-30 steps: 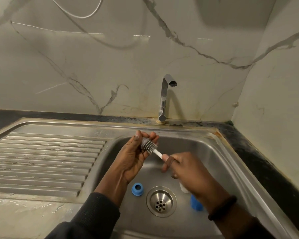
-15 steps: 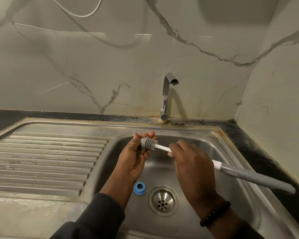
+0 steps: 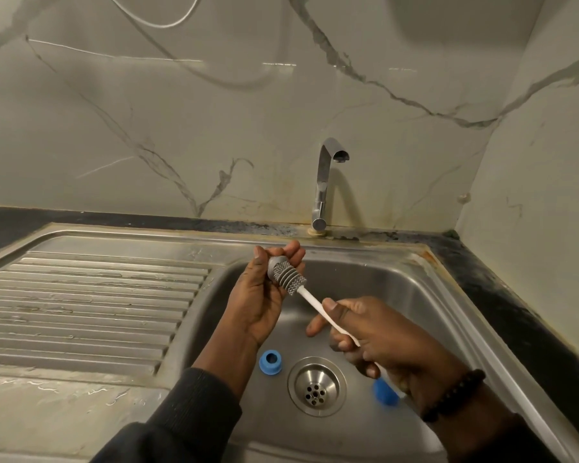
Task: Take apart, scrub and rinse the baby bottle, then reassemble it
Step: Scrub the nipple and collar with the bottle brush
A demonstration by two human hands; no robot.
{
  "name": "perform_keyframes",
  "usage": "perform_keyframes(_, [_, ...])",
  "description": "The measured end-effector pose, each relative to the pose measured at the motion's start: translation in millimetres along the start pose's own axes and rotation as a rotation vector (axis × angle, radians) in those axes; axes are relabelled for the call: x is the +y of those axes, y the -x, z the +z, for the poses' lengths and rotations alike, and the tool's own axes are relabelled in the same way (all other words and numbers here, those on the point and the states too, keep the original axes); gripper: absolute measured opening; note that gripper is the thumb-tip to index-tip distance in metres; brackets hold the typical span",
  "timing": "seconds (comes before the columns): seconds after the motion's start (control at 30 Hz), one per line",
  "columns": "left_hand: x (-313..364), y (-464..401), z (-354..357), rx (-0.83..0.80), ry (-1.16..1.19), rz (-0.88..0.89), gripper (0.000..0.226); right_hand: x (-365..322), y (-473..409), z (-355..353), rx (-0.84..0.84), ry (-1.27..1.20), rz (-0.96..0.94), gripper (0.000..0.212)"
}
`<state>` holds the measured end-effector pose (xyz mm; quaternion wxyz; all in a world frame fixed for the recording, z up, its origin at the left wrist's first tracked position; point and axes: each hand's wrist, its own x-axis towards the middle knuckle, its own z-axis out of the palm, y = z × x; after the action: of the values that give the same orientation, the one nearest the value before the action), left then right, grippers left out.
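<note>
With the bottle brush (image 3: 286,277) gripped by its white stem in the right hand (image 3: 378,339) and its grey head cupped in the left hand's (image 3: 264,295) curled fingers, the blue ring (image 3: 270,361) lying loose beside the sink (image 3: 425,295) drain (image 3: 316,385) could be knocked by a slipped stroke.

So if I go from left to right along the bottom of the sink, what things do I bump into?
Blue ring → drain → blue piece, partly hidden under the right hand.
</note>
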<state>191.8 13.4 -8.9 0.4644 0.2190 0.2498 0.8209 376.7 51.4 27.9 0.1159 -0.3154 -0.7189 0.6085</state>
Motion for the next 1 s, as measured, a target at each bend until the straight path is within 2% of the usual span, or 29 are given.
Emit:
perform_keyframes(0.1, [-3.1, -1.1, -2.1, 0.026, -0.072, 0.001, 0.036, 3.7, -3.0, -2.2, 0.074, 0.112, -0.054, 0.042])
perform_keyframes(0.33, [-5.9, -2.2, -6.5, 0.06, -0.241, 0.006, 0.03, 12.8, -7.1, -14.4, 0.282, 0.544, -0.245, 0.029])
perform_keyframes(0.53, [13.7, -10.7, -24.7, 0.281, -0.173, 0.027, 0.021, 15.5, -1.0, -14.9, 0.543, 0.808, -0.373, 0.021])
perform_keyframes(0.63, [7.6, -12.2, -26.5, 0.193, -0.328, -0.037, 0.02, 18.7, -8.2, -0.4, 0.623, 0.772, -0.449, 0.019])
perform_keyframes(0.7, [0.6, -12.5, -25.1, 0.106, -0.352, -0.078, 0.033, 24.9, -16.4, 5.4, 0.654, 0.752, -0.47, 0.029])
perform_keyframes(0.83, [-0.6, -12.8, -28.2, 0.098, -0.454, -0.106, 0.026, 32.8, -23.2, 0.4, 0.67, 0.738, -0.514, 0.036])
perform_keyframes(1.0, [0.6, -12.0, -35.2, 0.19, -0.878, -0.015, 0.02, 36.0, -25.3, 1.8, 0.593, 0.921, -0.572, 0.034])
